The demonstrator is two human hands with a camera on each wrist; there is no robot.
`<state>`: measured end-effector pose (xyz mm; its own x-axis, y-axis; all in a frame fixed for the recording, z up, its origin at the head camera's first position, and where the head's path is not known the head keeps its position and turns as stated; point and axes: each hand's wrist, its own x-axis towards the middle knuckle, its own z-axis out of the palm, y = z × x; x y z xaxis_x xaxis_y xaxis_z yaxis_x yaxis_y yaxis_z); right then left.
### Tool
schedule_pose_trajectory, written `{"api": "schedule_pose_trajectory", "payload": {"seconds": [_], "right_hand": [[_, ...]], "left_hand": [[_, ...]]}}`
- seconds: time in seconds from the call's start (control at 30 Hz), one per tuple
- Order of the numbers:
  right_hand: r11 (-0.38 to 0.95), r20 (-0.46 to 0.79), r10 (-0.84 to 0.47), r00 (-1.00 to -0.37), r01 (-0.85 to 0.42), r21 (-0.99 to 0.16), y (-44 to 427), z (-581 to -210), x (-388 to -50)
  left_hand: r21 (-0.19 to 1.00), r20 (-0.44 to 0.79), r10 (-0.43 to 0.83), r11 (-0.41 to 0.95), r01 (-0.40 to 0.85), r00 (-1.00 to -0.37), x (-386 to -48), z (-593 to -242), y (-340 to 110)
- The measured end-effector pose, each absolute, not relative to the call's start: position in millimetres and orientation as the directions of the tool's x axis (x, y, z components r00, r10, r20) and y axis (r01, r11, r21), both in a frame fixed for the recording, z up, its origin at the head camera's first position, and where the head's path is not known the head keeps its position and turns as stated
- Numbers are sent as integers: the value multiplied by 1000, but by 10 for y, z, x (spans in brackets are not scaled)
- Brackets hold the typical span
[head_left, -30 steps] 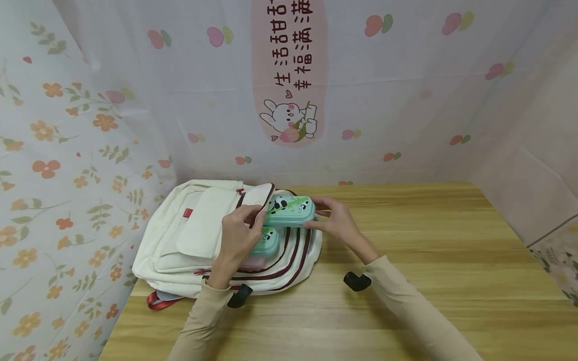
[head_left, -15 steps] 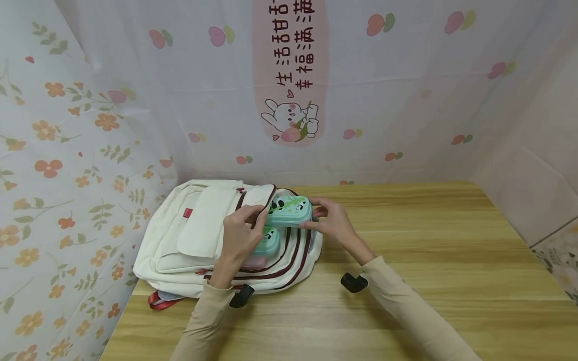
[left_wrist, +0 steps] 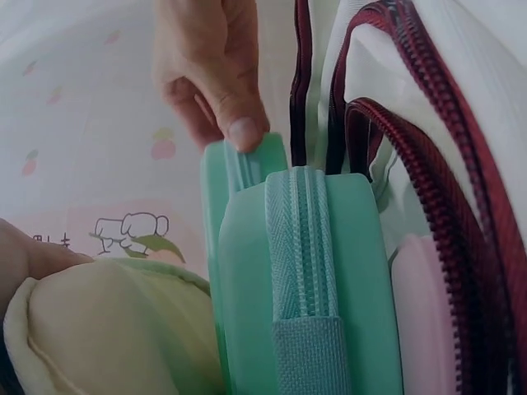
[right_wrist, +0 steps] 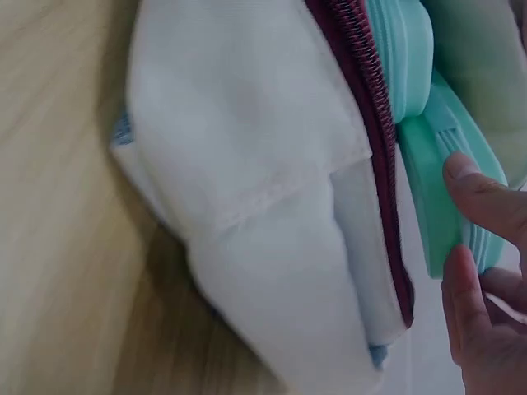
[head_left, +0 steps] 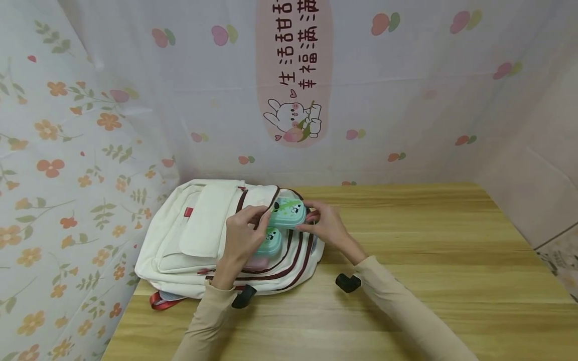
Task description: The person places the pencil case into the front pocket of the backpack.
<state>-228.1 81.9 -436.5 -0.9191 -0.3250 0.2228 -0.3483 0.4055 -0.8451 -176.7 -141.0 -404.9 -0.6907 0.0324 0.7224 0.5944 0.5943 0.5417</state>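
A cream backpack [head_left: 171, 235] with dark red zips lies on the table, its front pocket unzipped. My left hand [head_left: 241, 238] holds the edge of the pocket's cloth [left_wrist: 107, 321] between thumb and fingers, lifting it. At the pocket's mouth, my right hand [head_left: 328, 224] grips the outer end of a mint-green pencil case [head_left: 291, 213] with a panda print; its inner end is hidden under the cloth. A second mint case [head_left: 271, 243] with a panda sits beside it, partly inside the pocket. Next to that, a pink object [left_wrist: 424, 313] shows only in part.
The wooden table [head_left: 429, 260] reaches to the right of the backpack. Printed cloth [head_left: 384, 100] hangs behind and at the sides. A red strap loop [head_left: 164, 302] sticks out at the backpack's lower left. Black wrist-worn pieces [head_left: 347, 283] hang below the sleeves.
My right hand has moved left, and the pencil case has slid further into the pocket, so less of it shows. My left hand stays on the pocket's edge.
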Motion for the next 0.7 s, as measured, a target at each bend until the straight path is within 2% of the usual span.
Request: {"api": "schedule_pose_trajectory", "payload": {"seconds": [0.27,0.7], "right_hand": [[312,224,-434,-873,-379,-871,705,-4363,-2276],[328,222,-362,-905,-347,-879,611,-4345,-2308]], "left_hand": [[552,708,40,591,587,-705,-1755,-4052,-1423],[564,692,42,593,575,-721,-1742,-4037,-1408]]}}
